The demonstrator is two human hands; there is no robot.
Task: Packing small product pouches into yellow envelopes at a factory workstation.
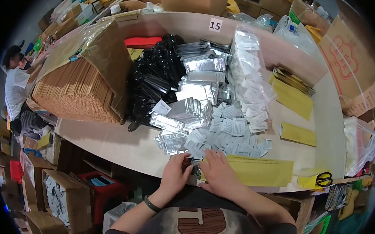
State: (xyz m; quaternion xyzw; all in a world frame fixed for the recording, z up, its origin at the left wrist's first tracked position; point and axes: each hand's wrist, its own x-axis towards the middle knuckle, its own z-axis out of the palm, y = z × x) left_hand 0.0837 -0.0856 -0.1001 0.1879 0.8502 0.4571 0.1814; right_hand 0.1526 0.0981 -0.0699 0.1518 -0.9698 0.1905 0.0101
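My left hand (174,172) and my right hand (219,174) meet at the table's near edge, both closed around a small dark item (192,165) that is mostly hidden between them. The right hand also rests on the left end of a long yellow envelope (259,170). Just beyond my fingers lie several small white sachets (233,132) and silver foil pouches (173,139). A pile of black packets (153,82) lies further back on the left.
The pale table (109,140) holds a big stack of brown envelopes (75,95), a clear bag of white sachets (246,65), more yellow envelopes (292,97) and black-handled scissors (323,179). Cardboard boxes (62,195) surround the table. Another person (15,85) stands far left.
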